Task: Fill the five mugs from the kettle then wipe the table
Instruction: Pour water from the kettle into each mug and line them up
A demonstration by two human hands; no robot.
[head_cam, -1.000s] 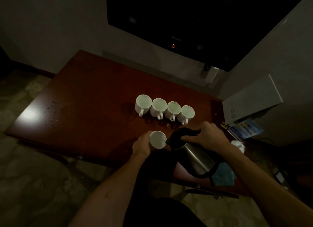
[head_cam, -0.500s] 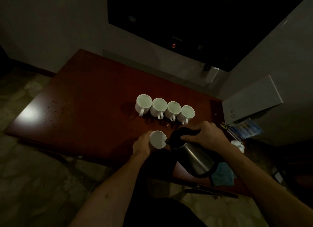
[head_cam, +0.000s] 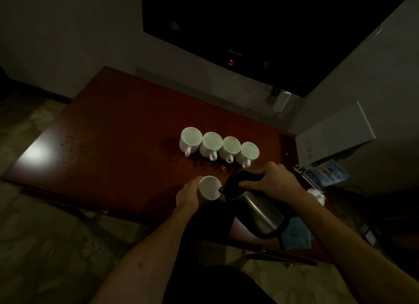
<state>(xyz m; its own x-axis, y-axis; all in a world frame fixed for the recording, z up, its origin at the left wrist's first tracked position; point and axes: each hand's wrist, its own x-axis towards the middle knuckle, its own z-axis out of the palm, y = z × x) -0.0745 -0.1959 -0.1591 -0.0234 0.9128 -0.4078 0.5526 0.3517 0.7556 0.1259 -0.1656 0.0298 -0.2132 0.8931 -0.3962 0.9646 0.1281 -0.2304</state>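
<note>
Dim room, dark red table (head_cam: 118, 131); four white mugs (head_cam: 218, 145) stand in a tight row mid-table, handles toward the person, their insides pale and faintly shiny, so likely already filled, though the light is too poor to be sure; a fifth mug (head_cam: 209, 188) sits apart, near the front edge; left hand (head_cam: 188, 196) wraps its left wall, steadying it upright; right hand (head_cam: 275, 183) is clamped over the black top and handle of the steel kettle (head_cam: 256, 209), thumb across the lid; kettle is tipped over, spout just at the fifth mug's right rim, base lifted toward the person; no stream can be made out; judged: pouring into the last mug; handling notes: kettle looks rigid and smooth-sided, its weight depending on how much water is left, best held by the handle and never the steel wall, which may be hot; mug is stiff glazed ware, breakable, slick when wet, light enough to skid if the spout nudges it, hence the bracing hand on the wall; scattered droplets (head_cam: 64, 149) on the left end of the table and wet marks in front of the row; a blue cloth (head_cam: 295, 235) lies at the front right edge, partly behind the kettle, soft and limp, easy to bunch for wiping
</note>
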